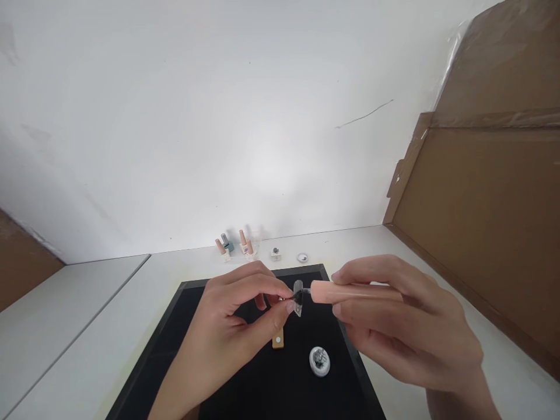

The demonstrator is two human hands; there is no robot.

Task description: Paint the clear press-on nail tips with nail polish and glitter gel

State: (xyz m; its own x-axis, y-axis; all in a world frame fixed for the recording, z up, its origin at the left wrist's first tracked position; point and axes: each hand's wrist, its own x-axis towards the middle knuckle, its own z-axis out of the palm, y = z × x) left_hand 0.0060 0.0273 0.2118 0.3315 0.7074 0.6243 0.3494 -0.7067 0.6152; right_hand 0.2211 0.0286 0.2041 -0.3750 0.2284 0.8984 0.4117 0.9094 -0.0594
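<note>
Left hand (236,318) pinches a clear nail tip (298,297), partly hidden by fingers; right hand (406,318) grips a brush (350,290) touching it; jar (319,360) on mat (262,385) below.

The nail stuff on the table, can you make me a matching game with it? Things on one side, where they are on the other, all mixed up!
Things:
1. peach brush handle
2. clear nail tip
3. small white jar
4. polish bottles

Places:
A. standing by the wall at the back of the table
B. held in the right hand
C. pinched in the fingers of the left hand
D. sitting open on the black mat, near its right edge

Right pairs: 1-B, 2-C, 3-D, 4-A
</note>
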